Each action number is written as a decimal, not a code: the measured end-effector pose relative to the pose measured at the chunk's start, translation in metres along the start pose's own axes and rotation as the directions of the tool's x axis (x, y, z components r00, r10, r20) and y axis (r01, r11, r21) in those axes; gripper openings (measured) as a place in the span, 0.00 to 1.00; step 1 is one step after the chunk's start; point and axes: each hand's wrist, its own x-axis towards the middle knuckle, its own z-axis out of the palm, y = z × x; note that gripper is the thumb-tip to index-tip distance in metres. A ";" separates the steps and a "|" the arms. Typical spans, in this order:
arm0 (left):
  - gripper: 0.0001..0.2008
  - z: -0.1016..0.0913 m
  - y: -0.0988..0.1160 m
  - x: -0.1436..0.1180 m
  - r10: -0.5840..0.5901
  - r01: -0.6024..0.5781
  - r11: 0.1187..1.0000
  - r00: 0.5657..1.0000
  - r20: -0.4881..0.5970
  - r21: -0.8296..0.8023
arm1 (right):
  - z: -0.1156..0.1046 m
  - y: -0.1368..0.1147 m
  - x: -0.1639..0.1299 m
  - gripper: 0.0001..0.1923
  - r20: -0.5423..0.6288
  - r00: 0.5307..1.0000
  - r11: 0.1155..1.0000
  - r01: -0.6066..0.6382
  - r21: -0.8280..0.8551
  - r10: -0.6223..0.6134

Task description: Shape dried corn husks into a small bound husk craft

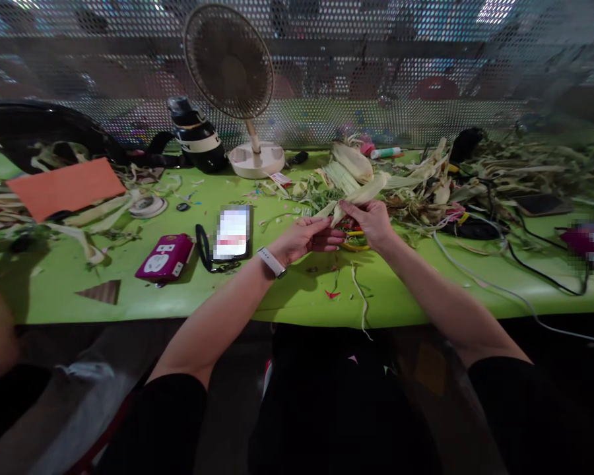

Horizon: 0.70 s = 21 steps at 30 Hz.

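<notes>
Across the lime-green surface, smooth and matte, the near edge runs straight from left to right just above the person's dark lap; the strip between that edge and the hands is the widest bare stretch, crossed only by a thin dangling fibre. Behind the surface stands a perforated metal screen, closing off the far side. Taking the desk fan as landmark: its round mesh head rises on a thin stem from a pale disc base at the back of the surface. Right of the fan, a heap of husks, dry, stringy and tangled, fills the back right part and leaves little free room there. Left of the fan lie a black water bottle, tipped on its side, and farther left a flat orange card with sharp corners. In front of the fan, lower left, rest a glossy phone and a magenta device, rounded at the corners, near each other but apart. Grey and black cables curve toward the near edge at far right.

In front and right of the fan, both hands meet over the surface, raised clear of it. The left hand, with a white wrist band, and the right hand have their fingers pinching a pale, tapering corn husk leaf, which slants up to the right from the grip.
</notes>
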 end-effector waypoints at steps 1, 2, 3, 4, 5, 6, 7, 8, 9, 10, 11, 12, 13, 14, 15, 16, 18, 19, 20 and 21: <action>0.08 0.001 0.000 -0.001 0.001 -0.001 1.000 1.000 -0.008 0.007 | 0.000 0.000 0.000 0.21 -0.014 1.000 1.000 0.018 -0.021 -0.018; 0.08 0.001 0.001 -0.001 0.004 -0.004 1.000 1.000 -0.015 0.015 | 0.001 0.000 -0.001 0.20 -0.025 0.999 0.999 0.031 -0.039 -0.032; 0.07 0.002 0.001 -0.002 0.007 -0.006 1.000 1.000 -0.021 0.025 | 0.001 0.000 -0.001 0.20 -0.032 0.999 0.998 0.040 -0.051 -0.042; 0.07 0.003 0.001 -0.002 0.009 -0.008 0.999 1.000 -0.027 0.035 | 0.002 0.000 -0.001 0.20 -0.035 0.998 0.997 0.045 -0.057 -0.047; 0.06 0.003 0.002 -0.003 0.012 -0.010 0.999 0.999 -0.032 0.046 | 0.002 0.000 -0.001 0.20 -0.032 0.998 0.997 0.045 -0.058 -0.047; 0.07 0.004 0.002 -0.003 0.016 -0.014 0.998 0.999 -0.037 0.056 | 0.002 0.000 -0.001 0.20 -0.027 0.999 0.998 0.044 -0.051 -0.045; 0.07 0.004 0.002 -0.003 0.023 -0.020 0.998 0.999 -0.041 0.062 | 0.003 0.000 -0.001 0.20 -0.027 0.999 0.998 0.041 -0.036 -0.042; 0.07 0.003 0.002 -0.003 0.032 -0.029 0.997 0.999 -0.043 0.065 | 0.003 0.000 -0.001 0.20 -0.027 0.999 0.999 0.034 -0.017 -0.034; 0.08 0.003 0.002 -0.003 0.038 -0.035 0.997 0.998 -0.045 0.068 | 0.003 0.000 -0.001 0.20 -0.032 0.999 1.000 0.024 0.006 -0.024; 0.09 0.003 0.002 -0.002 0.043 -0.039 0.997 0.998 -0.047 0.070 | 0.003 0.000 -0.001 0.21 -0.041 0.999 0.999 0.015 0.029 -0.014; 0.09 0.002 0.001 -0.002 0.047 -0.043 0.996 0.998 -0.046 0.074 | 0.003 0.000 0.000 0.21 -0.050 0.999 0.999 0.008 0.051 -0.005; 0.10 0.002 0.001 -0.002 0.051 -0.048 0.995 0.998 -0.043 0.082 | 0.002 -0.001 0.000 0.21 -0.056 0.998 0.997 0.000 0.071 0.004; 0.10 0.001 0.000 -0.002 0.061 -0.057 0.994 0.997 -0.036 0.094 | 0.001 -0.002 0.001 0.21 -0.060 0.998 0.996 -0.008 0.092 0.014; 0.10 0.001 -0.001 -0.002 0.080 -0.076 0.991 0.996 -0.028 0.108 | 0.000 -0.004 0.002 0.22 -0.062 0.998 0.993 -0.021 0.114 0.028; 0.10 0.000 -0.002 -0.002 0.112 -0.109 0.986 0.994 -0.020 0.127 | -0.002 -0.006 0.003 0.22 -0.062 0.997 0.989 -0.042 0.140 0.051; 0.11 -0.001 -0.002 -0.002 0.154 -0.151 0.977 0.988 -0.013 0.149 | -0.005 -0.008 0.005 0.23 -0.059 0.995 0.983 -0.072 0.171 0.083; 0.13 -0.002 -0.003 -0.001 0.249 -0.242 0.948 0.968 -0.009 0.205 | -0.010 -0.013 0.009 0.24 -0.054 0.985 0.958 -0.146 0.246 0.164; 0.14 -0.003 -0.003 0.000 0.294 -0.282 0.931 0.956 -0.018 0.233 | -0.013 -0.015 0.011 0.24 -0.049 0.978 0.942 -0.182 0.281 0.203; 0.14 -0.004 -0.002 0.000 0.339 -0.320 0.913 0.940 -0.037 0.254 | -0.016 -0.017 0.013 0.23 -0.046 0.971 0.927 -0.211 0.310 0.236; 0.15 -0.004 0.000 0.001 0.389 -0.361 0.896 0.919 -0.063 0.260 | -0.018 -0.019 0.014 0.22 -0.044 0.965 0.914 -0.232 0.332 0.260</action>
